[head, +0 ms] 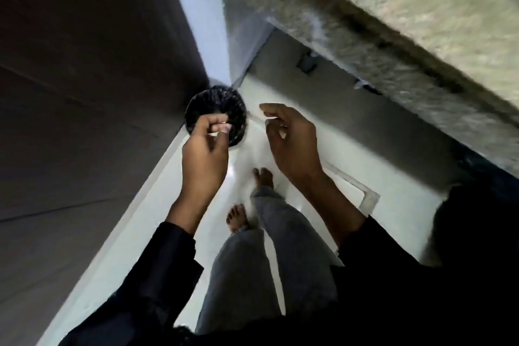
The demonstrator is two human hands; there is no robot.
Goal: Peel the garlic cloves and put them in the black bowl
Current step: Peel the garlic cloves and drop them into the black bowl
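Here we are in the head view, looking straight down, and the picture is smeared with blur. Our left hand [206, 146] is raised in front of us, thumb and fingers curled together in a pinch on a small pale scrap [222, 128]; we cannot tell whether it is a garlic clove or a piece of skin. Right behind those fingertips sits a round, black, ribbed thing [214, 105], down at floor level in the corner where the dark wall [84, 64] meets a pale blue panel [202, 22]. Whether this is the black bowl, we cannot tell from here.

Over to our right hand [290, 146]: it hovers just beside the left, apart from it, fingers loosely bent with the thumb reaching out. Something small and pale [271, 121] shows by the fingertips, yet we cannot make out whether the hand grips it.

Below the hands we see our own bare feet [237, 218] on the white floor [393, 177], grey trousers [266, 261] and dark sleeves [157, 275]. Along the upper right runs the speckled stone worktop [407, 8], seen edge-on, with the pale front of a cabinet [351, 109] beneath it. No garlic cloves show plainly anywhere in this view.
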